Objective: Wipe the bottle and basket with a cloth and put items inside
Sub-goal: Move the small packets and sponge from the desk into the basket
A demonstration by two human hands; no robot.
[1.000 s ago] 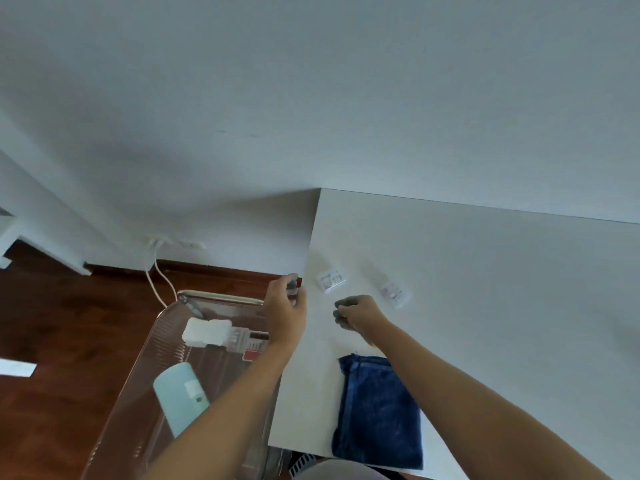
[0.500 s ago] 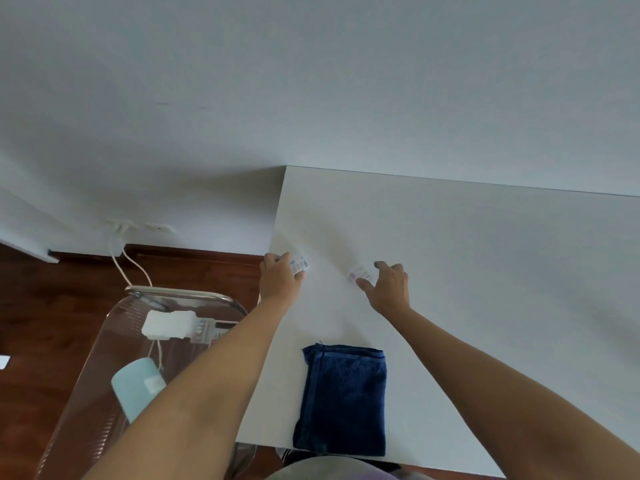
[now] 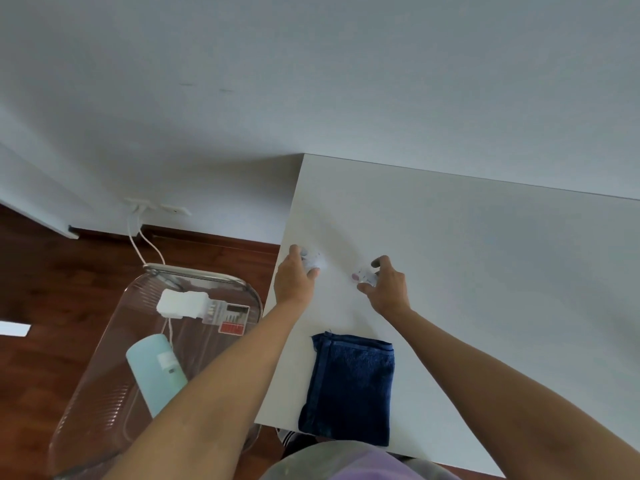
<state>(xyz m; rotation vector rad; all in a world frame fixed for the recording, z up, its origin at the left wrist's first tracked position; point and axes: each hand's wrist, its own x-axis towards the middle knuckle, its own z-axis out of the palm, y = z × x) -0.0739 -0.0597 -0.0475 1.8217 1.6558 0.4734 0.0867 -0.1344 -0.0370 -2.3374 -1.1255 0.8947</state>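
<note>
Basket (image 3: 104,358), pale bottle (image 3: 156,368) inside, label unreadable

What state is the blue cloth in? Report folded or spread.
Folded. The cloth lies on the table as a compact layered rectangle, untouched by either hand.

Soft, even daylight fills the scene, with no hard glare. The white surface (image 3: 485,271) reads bright at centre right, while the wall (image 3: 311,81) grades to a dimmer grey toward the upper left. Faint, diffuse shadows fall on the surface above the left hand (image 3: 294,280) and the right hand (image 3: 388,289). The small items in the fingers are smeared by motion blur. Wide-angle distortion bends straight edges near the frame borders. Pale reflections streak the clear basket (image 3: 90,393) at lower left.
</note>
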